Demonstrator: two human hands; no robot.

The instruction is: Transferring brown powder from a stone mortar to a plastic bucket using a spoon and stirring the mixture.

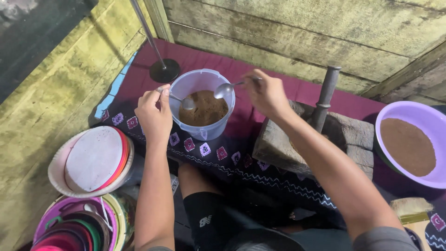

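We cannot see the right side of the purple bowl [429, 122]; the picture's edge cuts it. The stack of coloured bowls [74, 230] is cut at the bottom edge. The left hand [154, 114] hides most of its spoon handle [173, 96]. The pestle [325, 97] hides its lower end in the stone mortar [297, 144].

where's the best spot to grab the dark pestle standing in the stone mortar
Grip the pestle around its upper shaft, just under the flared top, coming from above. It stands nearly upright in the stone mortar, leaning slightly, so the top is free while its lower end sits in the stone. The flared end should stop fingers slipping upward.
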